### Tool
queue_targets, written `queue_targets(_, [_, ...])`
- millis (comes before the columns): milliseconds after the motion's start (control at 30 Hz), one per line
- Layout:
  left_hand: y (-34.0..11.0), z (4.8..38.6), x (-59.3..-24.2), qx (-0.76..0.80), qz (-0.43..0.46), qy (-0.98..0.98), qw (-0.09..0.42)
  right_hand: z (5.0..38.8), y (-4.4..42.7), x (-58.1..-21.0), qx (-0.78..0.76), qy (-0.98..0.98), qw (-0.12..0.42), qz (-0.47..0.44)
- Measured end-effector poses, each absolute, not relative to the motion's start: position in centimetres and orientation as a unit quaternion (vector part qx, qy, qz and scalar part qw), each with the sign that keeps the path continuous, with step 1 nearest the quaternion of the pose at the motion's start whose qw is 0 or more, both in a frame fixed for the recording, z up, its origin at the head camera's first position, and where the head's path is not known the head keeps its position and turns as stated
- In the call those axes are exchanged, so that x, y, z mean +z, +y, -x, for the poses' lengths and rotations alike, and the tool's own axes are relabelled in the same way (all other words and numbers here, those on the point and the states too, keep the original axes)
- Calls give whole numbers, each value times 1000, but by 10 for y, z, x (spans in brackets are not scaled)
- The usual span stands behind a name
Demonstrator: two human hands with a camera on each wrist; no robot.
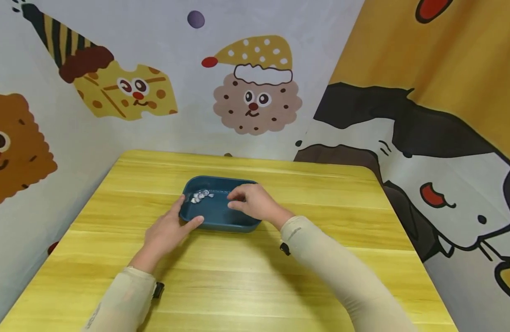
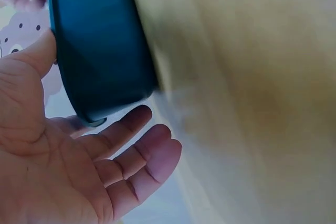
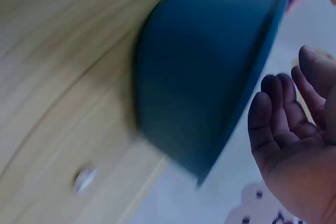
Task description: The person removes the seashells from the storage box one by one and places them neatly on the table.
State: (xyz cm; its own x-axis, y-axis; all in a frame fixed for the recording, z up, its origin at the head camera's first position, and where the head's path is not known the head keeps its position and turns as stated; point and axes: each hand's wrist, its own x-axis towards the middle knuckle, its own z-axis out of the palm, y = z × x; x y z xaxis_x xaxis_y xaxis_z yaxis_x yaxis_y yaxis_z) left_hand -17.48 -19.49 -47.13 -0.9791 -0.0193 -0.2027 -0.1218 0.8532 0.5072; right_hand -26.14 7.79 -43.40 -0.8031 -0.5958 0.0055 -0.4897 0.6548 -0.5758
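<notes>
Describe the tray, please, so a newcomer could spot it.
On the yellow table, towards its far edge, sits the tray, the left hand at one end and the right hand over the other. It is dark blue and round-cornered, unlike the small whitish pieces inside.

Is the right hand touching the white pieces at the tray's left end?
Apart. The head view shows it: a strip of bare tray lies between the right hand and the white pieces.
</notes>
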Motion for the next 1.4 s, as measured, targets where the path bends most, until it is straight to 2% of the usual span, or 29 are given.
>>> queue_targets(233, [-194,176,-469,247,37,963,97,263,39,-456,-272,907,103,305])
queue_targets(367, [-194,175,-469,249,38,963,98,262,31,-470,-266,908,128,296])
queue_targets(800, [-193,179,-471,253,38,961,104,266,31,-485,-259,915,154,268])
queue_targets(1233, [-195,193,-467,259,-1,956,137,273,27,-488,-212,920,144,295])
queue_targets(1400, [-193,199,-472,250,0,959,132,277,27,-489,-205,922,142,296])
